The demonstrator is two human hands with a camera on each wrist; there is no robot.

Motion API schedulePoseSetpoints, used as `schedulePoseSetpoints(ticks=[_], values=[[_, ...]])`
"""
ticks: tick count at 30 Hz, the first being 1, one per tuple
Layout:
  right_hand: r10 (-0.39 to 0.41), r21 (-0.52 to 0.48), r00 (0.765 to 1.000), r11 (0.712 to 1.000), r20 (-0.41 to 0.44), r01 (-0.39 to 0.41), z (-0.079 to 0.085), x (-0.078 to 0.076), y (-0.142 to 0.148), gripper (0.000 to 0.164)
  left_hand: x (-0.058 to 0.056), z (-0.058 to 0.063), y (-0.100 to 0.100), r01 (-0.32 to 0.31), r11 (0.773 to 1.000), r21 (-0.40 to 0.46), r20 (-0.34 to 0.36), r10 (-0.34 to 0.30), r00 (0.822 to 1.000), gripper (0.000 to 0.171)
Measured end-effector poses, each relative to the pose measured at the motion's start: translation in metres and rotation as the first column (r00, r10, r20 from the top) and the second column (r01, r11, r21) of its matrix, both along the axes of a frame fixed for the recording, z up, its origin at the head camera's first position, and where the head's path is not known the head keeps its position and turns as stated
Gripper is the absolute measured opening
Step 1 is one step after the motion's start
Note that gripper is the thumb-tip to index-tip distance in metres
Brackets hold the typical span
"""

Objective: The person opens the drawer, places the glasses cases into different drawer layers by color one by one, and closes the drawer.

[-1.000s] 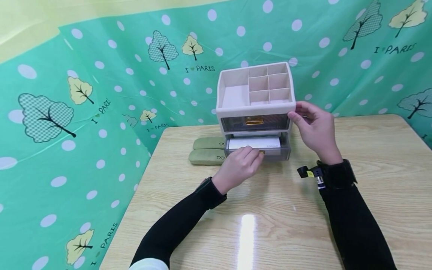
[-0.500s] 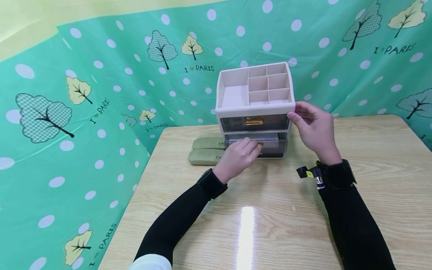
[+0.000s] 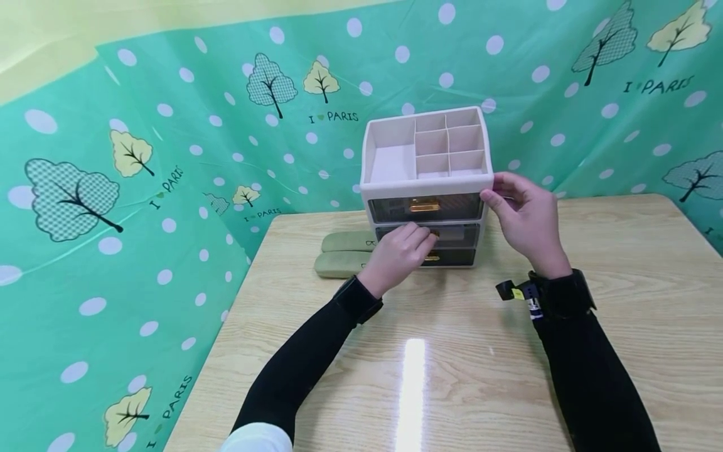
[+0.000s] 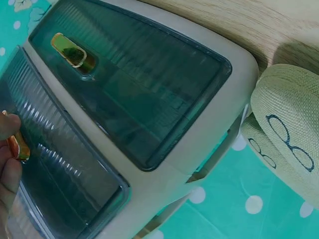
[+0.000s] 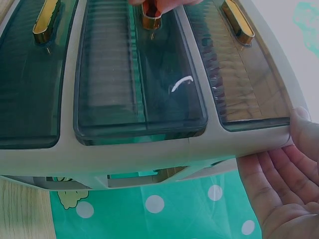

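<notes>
A white desktop drawer organizer [image 3: 426, 188] with smoky see-through drawers stands upright on the table. My left hand [image 3: 398, 254] pinches the gold handle [image 4: 19, 147] of its middle drawer [image 5: 109, 99]. That drawer's front stands slightly proud of the frame in the right wrist view, with a pale shape dimly visible through it. My right hand [image 3: 528, 220] grips the organizer's upper right edge, thumb at the front and fingers along the side. The top drawer [image 3: 452, 207] and the bottom drawer [image 4: 134, 79] sit flush. In the head view my left hand covers part of the lower drawers.
Two green glasses cases [image 3: 341, 264] lie side by side against the organizer's left, each with a printed glasses outline. The organizer's top has open compartments [image 3: 391, 162]. Behind the wooden table [image 3: 480, 351] hangs a green dotted cloth [image 3: 316, 157].
The middle drawer has slid back into the organizer, pushed by my left hand at its handle, and the white box inside is now behind the drawer front. My right hand has stayed in place.
</notes>
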State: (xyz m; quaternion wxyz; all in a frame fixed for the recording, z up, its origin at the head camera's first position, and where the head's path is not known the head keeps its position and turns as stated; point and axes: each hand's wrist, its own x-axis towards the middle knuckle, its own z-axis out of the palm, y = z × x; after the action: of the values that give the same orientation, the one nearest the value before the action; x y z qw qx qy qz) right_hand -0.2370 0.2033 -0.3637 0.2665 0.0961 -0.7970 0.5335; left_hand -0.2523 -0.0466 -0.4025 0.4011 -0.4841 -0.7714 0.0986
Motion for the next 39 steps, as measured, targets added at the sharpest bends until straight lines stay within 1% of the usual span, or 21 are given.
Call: schedulePoseSetpoints(ticks=[7,13,21,25,27,29,31,35,37,39], values=[[0.010,-0.006,1.000,1.000,-0.010,-0.010,-0.002,-0.001,-0.001,0.035,-0.006,-0.003,0.000,-0.008,1.000,0.021,-0.003,0.009,1.000,0.021],[0.009,-0.001,1.000,1.000,-0.009,-0.009,-0.003,-0.002,-0.001,0.035,-0.008,-0.003,-0.001,-0.013,1.000,0.023,-0.018,0.014,1.000,0.019],[0.007,-0.001,1.000,1.000,-0.012,-0.007,-0.002,-0.003,-0.001,0.034,-0.005,-0.003,-0.001,-0.025,1.000,0.015,0.017,0.024,1.000,0.022],[0.003,0.002,1.000,1.000,-0.003,-0.003,-0.001,-0.002,-0.001,0.034,-0.002,-0.009,-0.002,0.000,0.999,0.032,0.007,0.000,1.000,0.023],[0.000,0.003,1.000,1.000,-0.003,0.000,-0.001,-0.002,0.000,0.034,0.000,-0.012,-0.002,0.010,1.000,0.025,0.018,-0.010,1.000,0.022],[-0.001,0.003,1.000,1.000,-0.009,0.001,0.000,-0.003,0.000,0.034,0.001,-0.016,-0.002,0.008,1.000,0.000,0.048,-0.008,0.999,0.021],[-0.001,0.001,1.000,1.000,-0.020,0.001,0.000,-0.004,0.000,0.033,0.003,-0.020,-0.001,-0.003,0.999,-0.034,0.094,0.006,0.996,0.020],[0.003,-0.006,0.999,1.000,-0.035,-0.003,0.000,-0.005,0.000,0.032,0.003,-0.029,0.001,-0.054,0.993,-0.106,0.169,0.071,0.983,0.019],[0.005,-0.007,0.999,1.000,-0.035,-0.005,0.000,-0.004,0.000,0.032,0.004,-0.032,0.001,-0.079,0.989,-0.126,0.187,0.102,0.977,0.018],[0.005,-0.006,0.999,1.000,-0.036,-0.005,0.000,-0.004,0.000,0.032,0.004,-0.034,0.002,-0.105,0.985,-0.137,0.187,0.130,0.974,0.018]])
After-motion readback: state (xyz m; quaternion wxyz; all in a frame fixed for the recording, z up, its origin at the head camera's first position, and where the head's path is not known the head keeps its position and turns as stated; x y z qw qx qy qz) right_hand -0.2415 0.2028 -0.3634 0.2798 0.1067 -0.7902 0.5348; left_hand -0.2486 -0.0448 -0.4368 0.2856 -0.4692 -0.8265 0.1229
